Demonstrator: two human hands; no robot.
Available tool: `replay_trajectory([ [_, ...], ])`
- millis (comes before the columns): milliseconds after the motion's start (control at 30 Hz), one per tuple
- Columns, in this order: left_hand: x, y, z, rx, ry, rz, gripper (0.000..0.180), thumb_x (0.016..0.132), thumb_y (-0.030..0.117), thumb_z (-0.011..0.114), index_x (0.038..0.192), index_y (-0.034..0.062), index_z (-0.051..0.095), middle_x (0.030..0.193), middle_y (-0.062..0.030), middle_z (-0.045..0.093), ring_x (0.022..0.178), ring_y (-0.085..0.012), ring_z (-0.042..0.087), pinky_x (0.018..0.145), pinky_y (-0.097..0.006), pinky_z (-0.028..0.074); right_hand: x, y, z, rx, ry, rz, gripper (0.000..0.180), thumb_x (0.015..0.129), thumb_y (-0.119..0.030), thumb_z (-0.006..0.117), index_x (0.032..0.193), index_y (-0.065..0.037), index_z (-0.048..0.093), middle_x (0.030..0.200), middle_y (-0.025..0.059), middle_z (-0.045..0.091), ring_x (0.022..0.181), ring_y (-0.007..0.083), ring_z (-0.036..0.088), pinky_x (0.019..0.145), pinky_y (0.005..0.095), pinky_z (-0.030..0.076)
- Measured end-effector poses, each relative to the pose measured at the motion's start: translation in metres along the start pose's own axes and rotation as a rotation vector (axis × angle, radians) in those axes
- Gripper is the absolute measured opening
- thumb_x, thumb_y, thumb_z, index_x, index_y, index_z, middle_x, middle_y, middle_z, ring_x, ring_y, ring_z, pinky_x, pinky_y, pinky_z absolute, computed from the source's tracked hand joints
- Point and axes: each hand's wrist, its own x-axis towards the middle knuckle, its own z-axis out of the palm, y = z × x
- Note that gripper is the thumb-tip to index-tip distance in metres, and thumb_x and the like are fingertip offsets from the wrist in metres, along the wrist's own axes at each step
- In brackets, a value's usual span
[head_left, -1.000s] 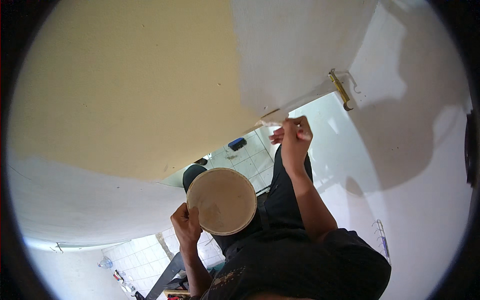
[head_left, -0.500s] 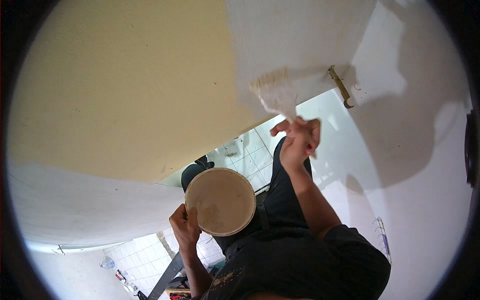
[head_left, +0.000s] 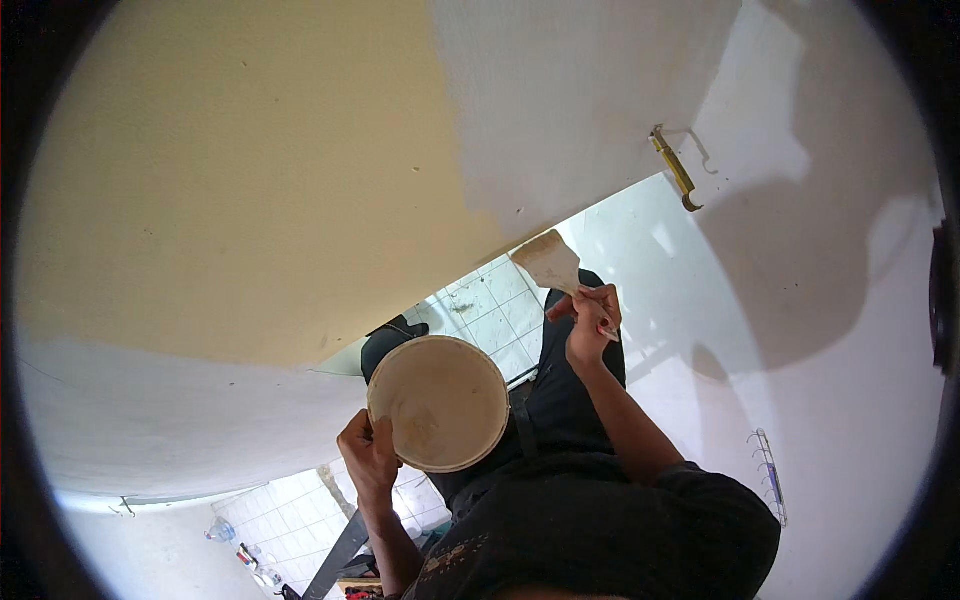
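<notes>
My left hand [head_left: 370, 450] grips the rim of a round, pale bucket [head_left: 445, 400] in front of my belly. A beige, paint-like layer covers what shows inside it. My right hand [head_left: 593, 318] is closed around the handle of a wide paintbrush [head_left: 549, 262]. Its tan-tipped bristles point up and left, just below the lower edge of the wall and apart from it. That wall has a yellow area [head_left: 260, 190] at the left and a greyish-white area [head_left: 570, 90] at the right, meeting along an uneven border.
A brass-coloured bracket [head_left: 677, 170] sticks out near the wall corner. A wire hook rack [head_left: 768, 478] hangs on the white right-hand wall [head_left: 830, 430]. White floor tiles [head_left: 490, 310] show beyond my knees. At lower left are a clear bottle [head_left: 220, 530] and small items.
My right hand has lowered the paintbrush from the greyish-white wall area to below the wall's edge, toward the bucket. My left hand and the bucket have hardly moved.
</notes>
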Motion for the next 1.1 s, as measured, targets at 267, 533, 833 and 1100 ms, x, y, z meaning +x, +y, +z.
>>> replay_trajectory([
  [267,-0.003,-0.004,-0.001,-0.002,0.014,0.02,0.032,0.094,0.014,0.059,0.067,0.0007,0.048,0.054,-0.0013,0.046,0.045,-0.007,0.043,0.04,-0.029,0.03,0.015,-0.03,0.028,-0.219,0.05,0.217,0.007,0.098,-0.005,0.059,0.098,-0.002,0.052,0.07,0.0105,0.064,0.056,0.0162,0.066,0.052,0.0301,0.057],
  [533,0.004,-0.018,-0.002,-0.005,0.032,0.008,0.032,0.092,0.013,0.058,0.065,0.0005,0.047,0.054,-0.0011,0.044,0.044,-0.0067,0.041,0.04,-0.03,0.03,0.054,-0.069,0.075,-0.14,0.079,0.246,0.013,0.098,-0.013,0.058,0.095,-0.002,0.052,0.069,0.012,0.064,0.056,0.0226,0.069,0.051,0.0315,0.057],
  [833,0.002,-0.006,0.001,-0.019,0.001,0.023,0.032,0.093,0.013,0.057,0.065,0.0013,0.047,0.053,-0.0013,0.044,0.044,-0.0064,0.041,0.039,-0.029,0.029,0.046,-0.109,0.074,0.117,-0.021,-0.106,0.016,0.096,-0.011,0.055,0.106,-0.002,0.045,0.071,0.0156,0.065,0.057,0.0282,0.068,0.057,0.0389,0.058],
  [1100,0.0,-0.008,0.001,0.007,0.021,0.042,0.033,0.093,0.013,0.058,0.065,0.001,0.046,0.053,-0.0017,0.044,0.044,-0.0066,0.041,0.039,-0.029,0.029,0.015,0.009,0.03,0.165,0.062,-0.053,0.01,0.094,-0.003,0.054,0.101,-0.003,0.047,0.07,0.0153,0.065,0.056,0.028,0.067,0.057,0.0426,0.059],
])
